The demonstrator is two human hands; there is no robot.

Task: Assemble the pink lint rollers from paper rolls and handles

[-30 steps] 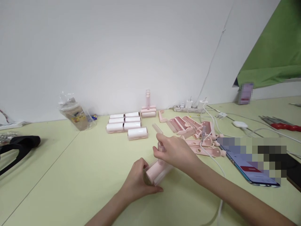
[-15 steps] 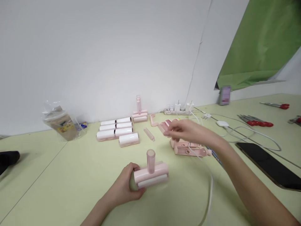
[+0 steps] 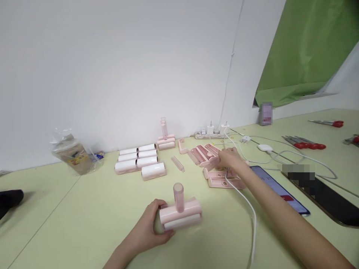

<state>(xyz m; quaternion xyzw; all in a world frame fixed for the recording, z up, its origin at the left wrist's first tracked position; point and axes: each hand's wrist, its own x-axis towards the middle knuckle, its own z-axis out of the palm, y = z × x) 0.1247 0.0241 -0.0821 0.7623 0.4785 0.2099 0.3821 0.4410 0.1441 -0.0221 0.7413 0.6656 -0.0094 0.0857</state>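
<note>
Pink plastic marks the lint roller (image 3: 180,213), which lies on the bench (image 3: 84,224) at about 6 o'clock, its stub handle upright, clasped at one end by the left hand (image 3: 148,229). The right hand (image 3: 228,158) is stretched to 2 o'clock over the pile of pink parts (image 3: 215,168); whether its grip is closed on a piece cannot be told. One part is best picked cleanly, clear of the white cable (image 3: 246,201), while the roller is kept steady.

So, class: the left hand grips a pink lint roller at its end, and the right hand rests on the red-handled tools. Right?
Not quite. In the head view the right hand is on the pile of pink roller parts. The left hand does grip the pink lint roller.
</note>
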